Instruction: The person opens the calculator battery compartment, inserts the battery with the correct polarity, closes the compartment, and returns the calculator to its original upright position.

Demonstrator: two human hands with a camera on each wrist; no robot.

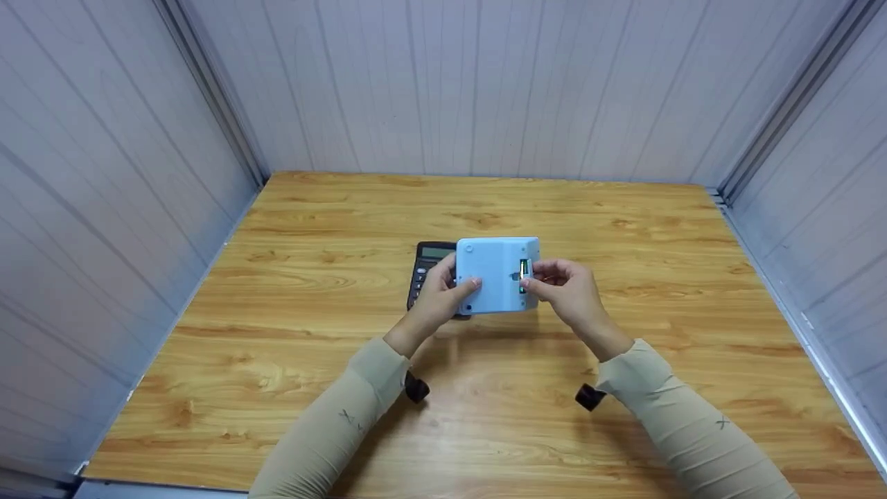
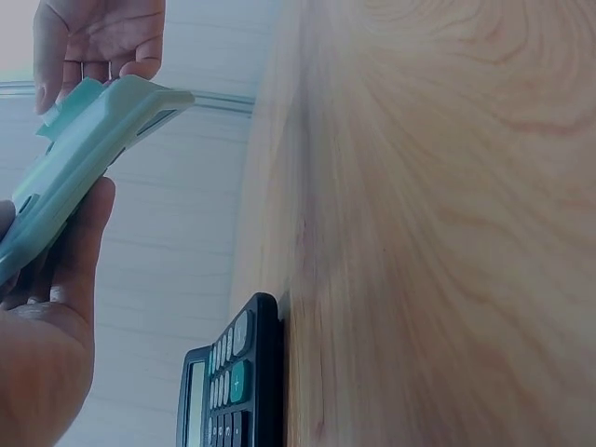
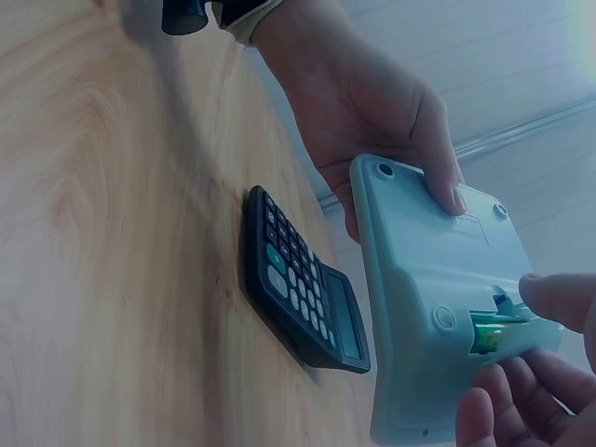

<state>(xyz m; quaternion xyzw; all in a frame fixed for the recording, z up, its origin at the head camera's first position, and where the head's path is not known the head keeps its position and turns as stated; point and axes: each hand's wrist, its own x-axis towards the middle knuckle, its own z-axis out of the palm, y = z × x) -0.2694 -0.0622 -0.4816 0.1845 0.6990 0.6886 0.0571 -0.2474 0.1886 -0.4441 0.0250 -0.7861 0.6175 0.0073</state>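
Observation:
A light blue calculator (image 1: 492, 277) is held above the table, its back facing the head camera. My left hand (image 1: 436, 291) grips its left side, thumb lying on the back. On the other side, my right hand (image 1: 572, 291) has its thumb and fingers at the uncovered battery slot, pinching a small light blue battery cover (image 2: 70, 110) that juts from the body. Inside the slot shows a green battery (image 3: 489, 337). A black calculator (image 3: 298, 279) lies face up on the table, partly hidden in the head view behind the left hand and the blue calculator.
The wood-grain table (image 1: 312, 229) spreads around the hands. Pale panelled walls (image 1: 443, 90) enclose its back and both sides. Black wrist-worn pieces (image 1: 416, 387) hang below the sleeve cuffs, close over the tabletop.

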